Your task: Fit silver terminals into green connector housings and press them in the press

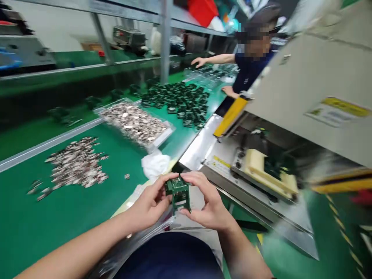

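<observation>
Between my two hands, close to my body, is a dark green plastic frame-like part (178, 189) with an open middle. My left hand (152, 201) pinches its left side, thumb and fingers closed on it. My right hand (206, 199) grips the right side, fingertips on the top edge and thumb low on the part. Left of my hands, a pile of small flat metallic pieces (80, 164) lies loose on the green table (122, 209). One single piece (127, 176) lies apart from the pile. A crumpled white cloth or bag (156, 164) is just beyond my hands.
A clear tray (162, 138) full of metallic pieces stands on the table. Behind it spreads a heap of green parts (181, 99). At right is a machine (325, 85) with a cream-coloured fixture (270, 172) and yellow bars. A co-worker (250, 66) reaches over the far table.
</observation>
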A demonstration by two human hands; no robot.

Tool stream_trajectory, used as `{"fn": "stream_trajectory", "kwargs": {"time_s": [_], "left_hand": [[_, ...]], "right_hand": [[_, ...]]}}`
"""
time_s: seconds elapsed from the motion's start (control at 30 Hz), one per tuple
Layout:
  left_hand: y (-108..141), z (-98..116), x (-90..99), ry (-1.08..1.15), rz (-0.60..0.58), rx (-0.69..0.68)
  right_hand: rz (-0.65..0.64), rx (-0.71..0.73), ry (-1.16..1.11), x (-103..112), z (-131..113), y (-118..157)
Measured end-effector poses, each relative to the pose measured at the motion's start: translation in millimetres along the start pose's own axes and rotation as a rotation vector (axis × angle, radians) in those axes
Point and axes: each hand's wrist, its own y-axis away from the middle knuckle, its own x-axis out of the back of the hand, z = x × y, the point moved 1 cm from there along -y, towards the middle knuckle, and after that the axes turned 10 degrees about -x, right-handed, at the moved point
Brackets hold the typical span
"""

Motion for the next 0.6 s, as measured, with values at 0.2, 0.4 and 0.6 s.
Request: {"fn": "stream_trajectory", "kwargs": {"time_s": [0.2,0.4,0.6], "left_hand": [[-124.8,30.9,-69.1,-0.011,-0.263,-0.329],[-230.2,42.6,-181.7,-0.227,-0.413,-0.480],[-229.0,47.7,-169.8,0.115,-0.282,-0.266]], "right_hand": [[1.204,-0.116,-0.039,119.4,15.2,83.7],[1.573,-0.308,-0.026,199.9,40.5,133.8],[1.169,-0.482,0.197,216.0,33.6,111.6]]}}
